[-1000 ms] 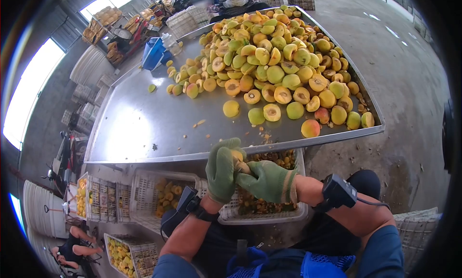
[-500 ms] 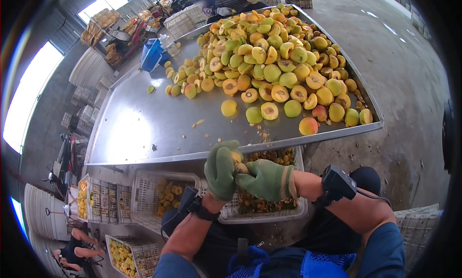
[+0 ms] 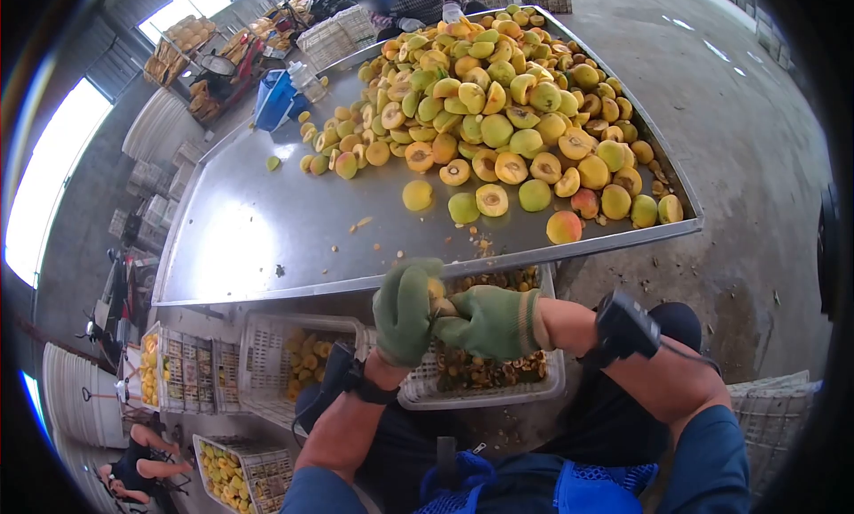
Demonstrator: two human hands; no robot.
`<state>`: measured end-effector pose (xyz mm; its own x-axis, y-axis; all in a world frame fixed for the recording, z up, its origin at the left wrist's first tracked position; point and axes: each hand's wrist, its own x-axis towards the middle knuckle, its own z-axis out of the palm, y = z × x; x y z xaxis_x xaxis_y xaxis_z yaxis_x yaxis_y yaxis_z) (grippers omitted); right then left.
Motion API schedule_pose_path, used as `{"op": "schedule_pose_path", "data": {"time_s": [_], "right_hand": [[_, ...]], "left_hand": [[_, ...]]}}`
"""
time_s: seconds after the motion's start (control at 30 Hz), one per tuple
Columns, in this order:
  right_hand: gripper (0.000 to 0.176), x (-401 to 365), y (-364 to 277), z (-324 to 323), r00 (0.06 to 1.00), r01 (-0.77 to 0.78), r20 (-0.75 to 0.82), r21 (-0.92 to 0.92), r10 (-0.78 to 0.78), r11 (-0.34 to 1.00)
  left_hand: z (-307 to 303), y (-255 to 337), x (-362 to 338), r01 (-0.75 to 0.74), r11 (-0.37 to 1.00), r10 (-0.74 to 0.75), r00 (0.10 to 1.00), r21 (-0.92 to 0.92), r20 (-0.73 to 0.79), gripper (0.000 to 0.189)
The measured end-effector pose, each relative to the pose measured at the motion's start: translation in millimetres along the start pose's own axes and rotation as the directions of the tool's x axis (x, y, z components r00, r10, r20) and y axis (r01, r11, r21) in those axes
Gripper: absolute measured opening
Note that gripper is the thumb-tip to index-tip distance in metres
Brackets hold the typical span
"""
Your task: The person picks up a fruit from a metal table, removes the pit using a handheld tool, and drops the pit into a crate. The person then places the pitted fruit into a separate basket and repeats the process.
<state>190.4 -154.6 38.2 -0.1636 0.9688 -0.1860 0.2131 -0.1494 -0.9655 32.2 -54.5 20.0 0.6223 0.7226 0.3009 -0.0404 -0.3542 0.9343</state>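
My left hand (image 3: 406,311), in a green knit glove, is closed around a piece of yellow peach (image 3: 436,288), most of it covered by the fingers. Pressed against it from the right is my right hand (image 3: 491,322), gloved alike, its fingers pinched together at the fruit. Whatever lies in that pinch is hidden. Both hands hover just off the table's near edge, above a white crate (image 3: 485,398) of pits and scraps. Beyond them, halved peaches (image 3: 498,131) form a big heap on the metal table (image 3: 329,225).
Left of the hands stands another white crate (image 3: 260,349) holding peach halves. More fruit crates (image 3: 267,474) are at lower left, near a seated person (image 3: 142,465). A blue container (image 3: 274,100) rests on the table's far left. Across the heap, a person's gloved hand (image 3: 452,13) shows.
My hands stay together at the peach, with the right hand turned slightly. The view has shifted a little. Across the table, the other person's gloved hands have moved lower, to the heap's edge.
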Motion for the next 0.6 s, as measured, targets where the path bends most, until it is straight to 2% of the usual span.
{"op": "schedule_pose_path", "data": {"time_s": [0.03,0.13,0.23,0.33,0.37,0.43,0.53,0.6], "right_hand": [[0.039,2.1,3.4,4.0,0.984,0.146,-0.088,-0.097,-0.154,0.985],[0.040,-9.9,-15.1,-3.7,0.986,-0.129,0.123,0.138,0.113,0.982],[0.040,-13.7,-23.0,-5.7,0.948,-0.267,0.246,0.261,0.203,0.928],[0.039,-17.5,-29.5,-11.8,0.932,-0.290,0.307,0.319,0.192,0.902],[0.039,-17.5,-26.7,-12.6,0.907,-0.335,0.380,0.395,0.180,0.856],[0.039,-15.4,-15.8,-14.1,0.850,-0.430,0.510,0.526,0.132,0.734],[0.040,-2.4,12.6,-11.2,0.682,-0.606,0.706,0.693,-0.193,0.391],[0.040,1.3,22.7,-5.9,0.664,-0.618,0.689,0.725,-0.290,0.305]], "left_hand": [[0.1,-3.0,1.2,0.011,1.000,-0.011,1.000,0.023,0.005,0.040],[1.5,1.4,-2.1,-0.067,0.996,0.067,0.998,0.065,-0.004,0.040],[2.2,3.5,-2.2,-0.286,0.921,0.292,0.956,0.264,0.016,0.040],[-1.4,6.5,-1.9,-0.122,0.988,0.125,0.992,0.096,-0.019,0.040],[-0.9,4.3,-0.8,-0.266,0.939,0.274,0.962,0.217,-0.006,0.041],[1.8,-1.3,2.4,-0.518,0.740,0.541,0.838,0.429,0.079,0.043],[3.5,3.3,-1.7,-0.218,0.971,0.220,0.975,0.095,-0.019,0.051],[5.0,11.6,-1.3,-0.136,0.990,0.137,0.990,-0.029,0.039,0.056]]}}
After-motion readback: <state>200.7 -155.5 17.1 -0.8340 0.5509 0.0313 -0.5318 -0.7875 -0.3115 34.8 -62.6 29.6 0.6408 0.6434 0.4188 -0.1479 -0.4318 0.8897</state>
